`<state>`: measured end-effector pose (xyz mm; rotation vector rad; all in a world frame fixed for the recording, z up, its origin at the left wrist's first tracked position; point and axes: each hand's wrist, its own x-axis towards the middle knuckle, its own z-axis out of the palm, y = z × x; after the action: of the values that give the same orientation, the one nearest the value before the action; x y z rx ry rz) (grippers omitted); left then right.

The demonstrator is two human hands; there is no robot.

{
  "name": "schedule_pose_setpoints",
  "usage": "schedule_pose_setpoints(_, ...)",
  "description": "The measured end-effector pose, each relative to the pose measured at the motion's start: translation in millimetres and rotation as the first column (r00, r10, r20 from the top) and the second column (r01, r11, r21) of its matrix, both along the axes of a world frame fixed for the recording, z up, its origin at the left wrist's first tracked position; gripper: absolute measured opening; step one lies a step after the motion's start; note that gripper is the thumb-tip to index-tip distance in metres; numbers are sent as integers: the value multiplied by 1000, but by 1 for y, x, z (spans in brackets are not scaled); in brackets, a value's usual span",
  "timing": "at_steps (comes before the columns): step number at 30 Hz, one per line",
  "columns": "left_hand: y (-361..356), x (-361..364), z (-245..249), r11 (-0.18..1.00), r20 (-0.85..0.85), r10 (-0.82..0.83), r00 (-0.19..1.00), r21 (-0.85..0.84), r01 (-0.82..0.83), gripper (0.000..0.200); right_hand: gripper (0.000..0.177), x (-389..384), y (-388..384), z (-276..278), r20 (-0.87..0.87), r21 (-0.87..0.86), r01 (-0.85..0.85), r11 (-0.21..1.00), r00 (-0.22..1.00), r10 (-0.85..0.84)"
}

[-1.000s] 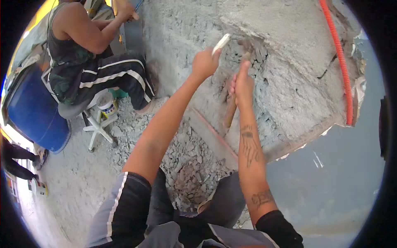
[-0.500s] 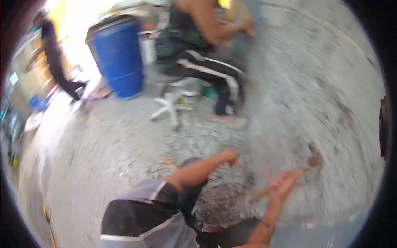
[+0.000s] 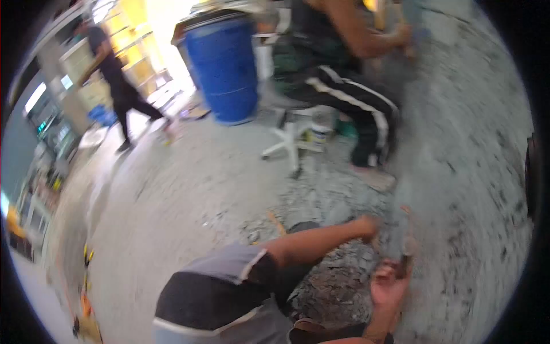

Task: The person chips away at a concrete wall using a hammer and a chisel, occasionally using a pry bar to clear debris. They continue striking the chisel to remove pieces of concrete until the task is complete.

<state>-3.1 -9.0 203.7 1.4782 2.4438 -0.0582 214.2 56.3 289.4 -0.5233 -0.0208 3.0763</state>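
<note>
My left hand [image 3: 366, 228] reaches out in front of me near the grey wall, its fingers closed and smeared by motion. Whatever it holds is too blurred to make out. Below it, my right hand [image 3: 391, 284] is wrapped round the handle of a hammer [image 3: 405, 265], close to the wall. The hammer points away from me, foreshortened and blurred, so its head is not clear. Beneath my hands lies a heap of broken rubble [image 3: 332, 292] by my legs.
A person [image 3: 338, 97] sits on a white-based swivel chair [image 3: 291, 140] ahead, facing the chipped grey wall [image 3: 464, 172]. A blue barrel [image 3: 222, 71] stands behind. Another person [image 3: 117, 80] walks at the far left. Debris covers the floor [image 3: 172, 183] near the wall.
My view has turned left, so the scene sits further right. The hammer, held sideways across my right hand before, now points away from me. The far person has taken a step.
</note>
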Motion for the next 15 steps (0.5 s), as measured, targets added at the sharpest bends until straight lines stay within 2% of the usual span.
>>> schedule_pose_setpoints(1,-7,6,18,999,63,17,998,-35,-15,25,47,-1,-3,7,-8,26,17,1000,1000,-17)
schedule_pose_setpoints(2,-3,2,11,1000,96,-29,995,-10,30,26,48,-3,-3,12,-12,55,42,998,999,-41)
schedule_pose_setpoints(3,-1,7,24,1000,94,-15,995,-26,17,28,48,-3,-1,15,-13,42,72,996,997,-72)
schedule_pose_setpoints(5,-3,13,37,997,82,-48,996,62,43,24,46,-5,0,21,-19,14,115,993,993,-115)
schedule_pose_setpoints(6,-5,16,49,998,128,-35,991,48,29,25,46,-6,1,22,-28,2,125,992,992,-125)
schedule_pose_setpoints(8,-6,13,35,995,130,-68,989,83,57,26,41,-6,6,23,-72,-77,105,992,991,-111)
schedule_pose_setpoints(10,-7,9,13,981,32,-150,988,130,145,24,37,-5,8,21,9,-20,104,994,995,-104)
schedule_pose_setpoints(12,-9,16,38,996,85,-86,993,-1,87,23,35,-5,0,27,55,37,116,993,991,-118)
schedule_pose_setpoints(15,-10,8,24,996,115,-85,990,-13,87,24,36,-7,-5,33,109,71,72,995,991,-79)
